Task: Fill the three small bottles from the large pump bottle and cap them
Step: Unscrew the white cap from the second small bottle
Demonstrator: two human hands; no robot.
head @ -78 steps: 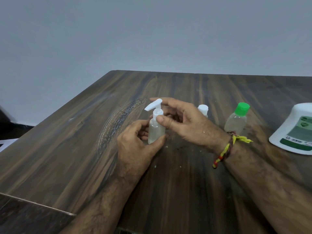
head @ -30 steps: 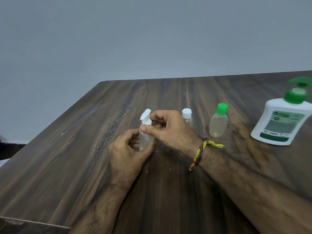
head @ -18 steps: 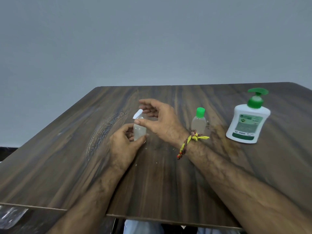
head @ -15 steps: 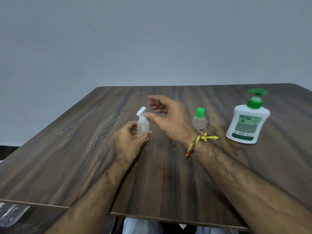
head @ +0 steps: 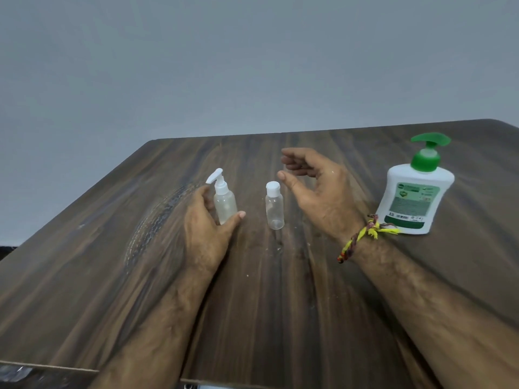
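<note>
A small clear bottle with a white pump top (head: 224, 203) stands upright on the dark wooden table (head: 140, 276), and my left hand (head: 206, 234) grips its lower body. Right of it a small clear bottle with a white cap (head: 273, 206) stands alone. My right hand (head: 314, 189) hovers open just right of that bottle, fingers curled, touching nothing. The large white pump bottle with a green pump (head: 415, 186) stands at the right. The green-capped small bottle is hidden behind my right hand.
The table's near edge (head: 56, 367) runs along the bottom of the view and its far edge meets a plain grey wall. A yellow and red thread band (head: 362, 237) circles my right wrist.
My right hand has let go of the pump-top bottle's cap and moved right, uncovering the white-capped bottle. My left hand still holds the pump-top bottle. The view has tilted up.
</note>
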